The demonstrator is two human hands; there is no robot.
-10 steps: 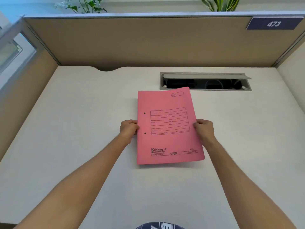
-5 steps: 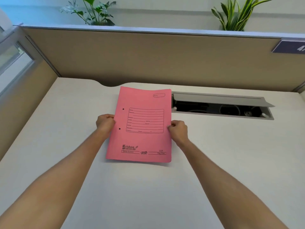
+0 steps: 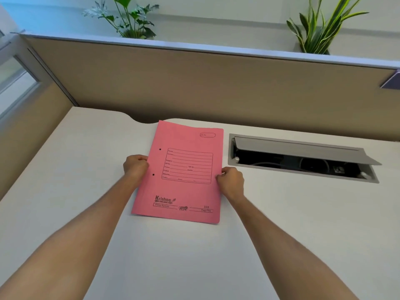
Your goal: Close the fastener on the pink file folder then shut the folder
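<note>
Starting at the upper left of the frame, a glass window panel (image 3: 13,74) sits beside the tan fabric cubicle partition (image 3: 194,83), and a leafy green potted plant (image 3: 125,20) stands behind the partition's top rail. Below them, the smooth off-white desk surface (image 3: 194,256) spreads across the lower frame, with a curved notch cut into its far edge.

Now the left hand (image 3: 136,167), left of centre, is pinched onto the spine edge of the pink card file folder (image 3: 184,169), thumb on top between the two punched holes, fingers curled at the edge. The folder lies shut and flat at the centre of the frame, front cover up, printed with a ruled form box and the "Krishna" filing-system mark near its lower edge. No fastener can be seen from this side.

On to the right hand (image 3: 231,180), clamped on the folder's open edge with fingers bunched tight together and thumb over the cover.

Right of that, just beside the folder, a grey metal cable tray (image 3: 303,156) is recessed in the desk, its flap lid propped open; dark cables and a socket lie inside, though detail is hard to make out.

Upper right: a spiky green plant (image 3: 318,29) behind the partition, and a dark nameplate corner (image 3: 391,81) at the frame edge.
</note>
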